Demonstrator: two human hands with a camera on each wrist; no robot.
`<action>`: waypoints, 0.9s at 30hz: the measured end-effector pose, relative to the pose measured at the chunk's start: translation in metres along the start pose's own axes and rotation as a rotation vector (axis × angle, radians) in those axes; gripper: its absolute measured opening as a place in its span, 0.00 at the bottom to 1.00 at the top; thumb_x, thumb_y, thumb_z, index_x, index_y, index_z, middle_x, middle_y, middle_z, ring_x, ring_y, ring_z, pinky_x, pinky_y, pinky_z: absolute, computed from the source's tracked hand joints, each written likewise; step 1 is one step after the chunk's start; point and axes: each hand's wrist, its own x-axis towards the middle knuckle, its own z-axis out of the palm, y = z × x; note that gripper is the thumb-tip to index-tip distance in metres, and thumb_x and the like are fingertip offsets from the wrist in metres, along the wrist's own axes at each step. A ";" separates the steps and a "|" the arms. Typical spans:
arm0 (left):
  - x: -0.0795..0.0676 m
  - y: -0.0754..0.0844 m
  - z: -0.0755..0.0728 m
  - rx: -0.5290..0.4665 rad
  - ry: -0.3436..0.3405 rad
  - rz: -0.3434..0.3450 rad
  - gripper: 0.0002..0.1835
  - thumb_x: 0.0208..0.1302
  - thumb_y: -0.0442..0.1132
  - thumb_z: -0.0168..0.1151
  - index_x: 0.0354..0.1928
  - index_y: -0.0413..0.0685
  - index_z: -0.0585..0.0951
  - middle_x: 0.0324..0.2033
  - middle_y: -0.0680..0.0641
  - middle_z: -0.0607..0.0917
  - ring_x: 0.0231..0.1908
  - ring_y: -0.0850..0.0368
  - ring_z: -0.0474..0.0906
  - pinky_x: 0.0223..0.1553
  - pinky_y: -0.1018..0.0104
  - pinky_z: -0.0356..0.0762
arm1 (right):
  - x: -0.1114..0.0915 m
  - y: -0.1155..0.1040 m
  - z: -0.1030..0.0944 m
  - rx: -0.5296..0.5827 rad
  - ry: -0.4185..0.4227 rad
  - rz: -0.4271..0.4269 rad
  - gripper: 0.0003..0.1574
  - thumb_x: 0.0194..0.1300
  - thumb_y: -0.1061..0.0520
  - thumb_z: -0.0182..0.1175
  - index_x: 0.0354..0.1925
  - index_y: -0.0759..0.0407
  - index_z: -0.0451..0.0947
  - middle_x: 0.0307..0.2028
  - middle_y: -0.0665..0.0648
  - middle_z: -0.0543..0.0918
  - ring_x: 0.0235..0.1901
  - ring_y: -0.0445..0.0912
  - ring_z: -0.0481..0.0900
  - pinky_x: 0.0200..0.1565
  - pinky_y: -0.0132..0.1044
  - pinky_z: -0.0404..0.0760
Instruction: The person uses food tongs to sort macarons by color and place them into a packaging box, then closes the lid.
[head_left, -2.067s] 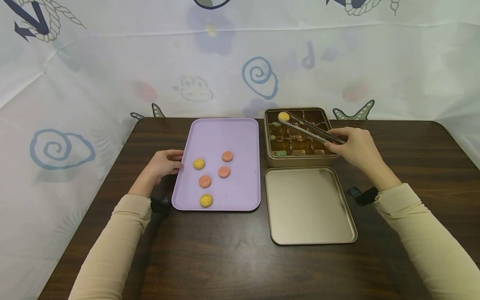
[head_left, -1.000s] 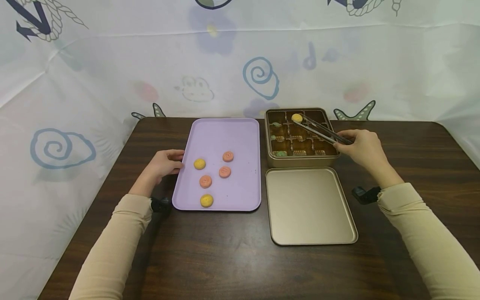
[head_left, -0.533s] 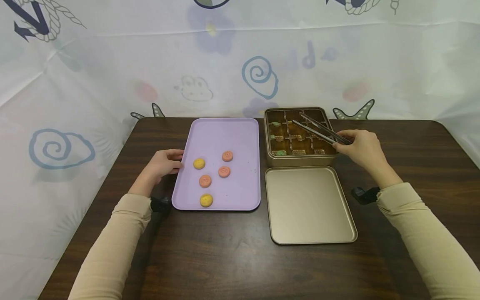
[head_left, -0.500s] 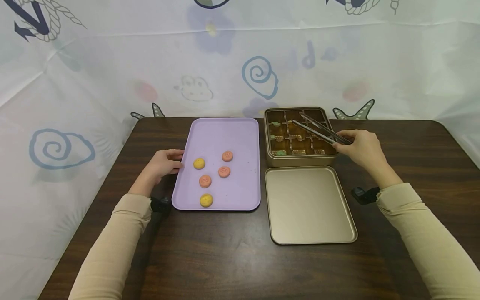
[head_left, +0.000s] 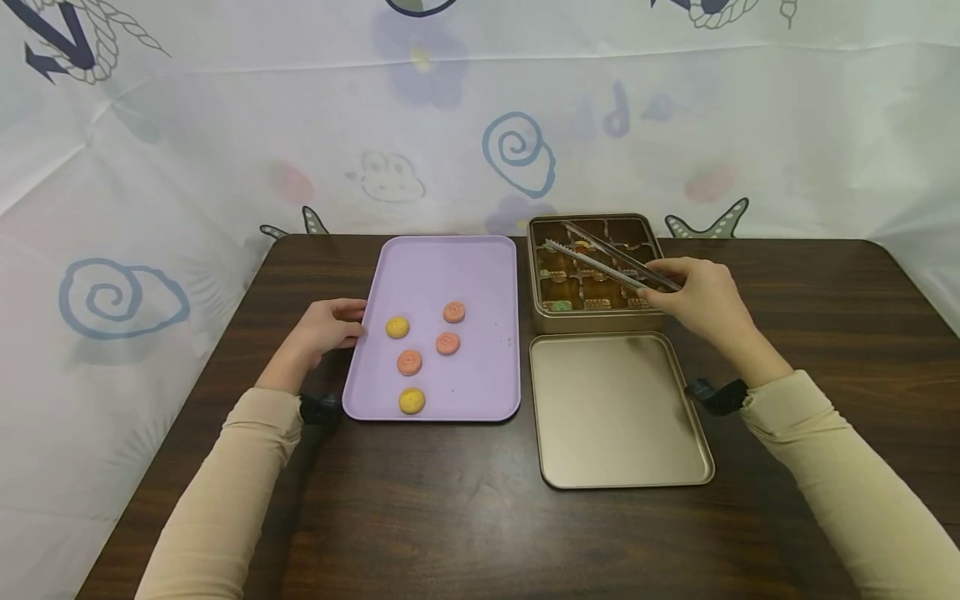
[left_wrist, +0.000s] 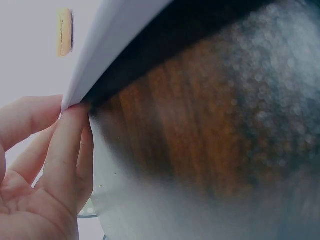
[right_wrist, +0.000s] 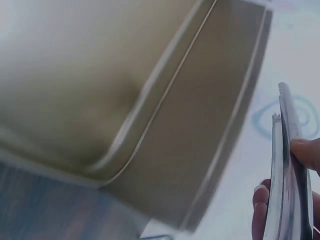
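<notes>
My right hand (head_left: 705,300) holds metal tongs (head_left: 611,258) over the gold tin (head_left: 600,323). The tongs' arms stand apart with nothing between their tips. Inside the tin is a brown divided insert; the tongs hide parts of its compartments, and a bit of yellow shows near them. My left hand (head_left: 318,332) pinches the left rim of the lilac tray (head_left: 480,275), thumb above and fingers below in the left wrist view. On the tray lie two yellow macarons (head_left: 412,401) and several pink macarons (head_left: 409,362), one of them seen edge-on as a macaron (left_wrist: 65,32) in the left wrist view.
The tin's gold lid (head_left: 622,412) lies in front of the tin, right of the tray. All stand on a dark wooden table (head_left: 450,517). A printed white cloth (head_left: 450,108) hangs along the table's back and left.
Held over the tin, the yellow macaron moved right, then left the tongs' tips, which are bare. Since then my right hand has moved left with the tongs. The left hand stays at the tray.
</notes>
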 end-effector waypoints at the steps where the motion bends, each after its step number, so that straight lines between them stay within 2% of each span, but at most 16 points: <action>1: 0.000 0.000 0.000 0.001 0.000 -0.001 0.30 0.67 0.29 0.50 0.70 0.35 0.59 0.66 0.31 0.66 0.62 0.39 0.69 0.63 0.52 0.73 | -0.001 -0.004 0.001 0.009 -0.003 -0.009 0.29 0.63 0.52 0.62 0.59 0.63 0.74 0.51 0.71 0.79 0.27 0.50 0.70 0.24 0.37 0.65; 7: 0.000 0.000 0.000 0.002 -0.002 0.002 0.30 0.66 0.29 0.50 0.70 0.35 0.59 0.66 0.31 0.66 0.62 0.39 0.69 0.62 0.52 0.73 | -0.010 -0.029 0.005 0.041 -0.030 -0.102 0.26 0.62 0.55 0.63 0.57 0.63 0.76 0.51 0.69 0.80 0.35 0.53 0.78 0.29 0.35 0.73; 10: 0.001 -0.001 0.000 -0.004 -0.002 0.005 0.30 0.66 0.28 0.50 0.70 0.35 0.59 0.66 0.31 0.66 0.62 0.39 0.69 0.62 0.53 0.73 | -0.014 -0.040 0.010 0.041 -0.062 -0.147 0.26 0.61 0.55 0.63 0.56 0.62 0.77 0.53 0.67 0.81 0.40 0.54 0.80 0.34 0.38 0.77; 14: 0.002 -0.002 -0.001 -0.006 -0.004 0.010 0.30 0.66 0.28 0.50 0.70 0.35 0.60 0.66 0.31 0.67 0.62 0.39 0.70 0.61 0.53 0.74 | -0.020 -0.053 0.020 0.033 -0.092 -0.221 0.24 0.58 0.56 0.66 0.54 0.62 0.79 0.49 0.64 0.84 0.33 0.49 0.77 0.32 0.36 0.74; 17: 0.003 -0.003 -0.001 -0.003 -0.005 0.014 0.30 0.66 0.28 0.51 0.70 0.35 0.60 0.65 0.31 0.67 0.62 0.39 0.70 0.61 0.53 0.74 | -0.025 -0.061 0.030 0.035 -0.106 -0.287 0.22 0.56 0.58 0.67 0.50 0.62 0.81 0.42 0.62 0.86 0.27 0.45 0.72 0.28 0.32 0.70; 22: 0.004 -0.004 -0.001 -0.001 -0.003 0.019 0.30 0.67 0.28 0.50 0.70 0.34 0.59 0.65 0.30 0.67 0.61 0.38 0.70 0.61 0.53 0.73 | -0.034 -0.072 0.045 0.017 -0.141 -0.376 0.21 0.55 0.58 0.68 0.48 0.62 0.82 0.42 0.61 0.87 0.32 0.46 0.79 0.31 0.33 0.74; 27: 0.003 -0.003 -0.001 -0.006 -0.007 0.031 0.30 0.67 0.28 0.50 0.70 0.33 0.59 0.65 0.29 0.66 0.62 0.37 0.69 0.61 0.52 0.73 | -0.043 -0.080 0.057 0.022 -0.211 -0.443 0.21 0.55 0.59 0.67 0.48 0.61 0.82 0.39 0.58 0.87 0.29 0.43 0.76 0.30 0.31 0.74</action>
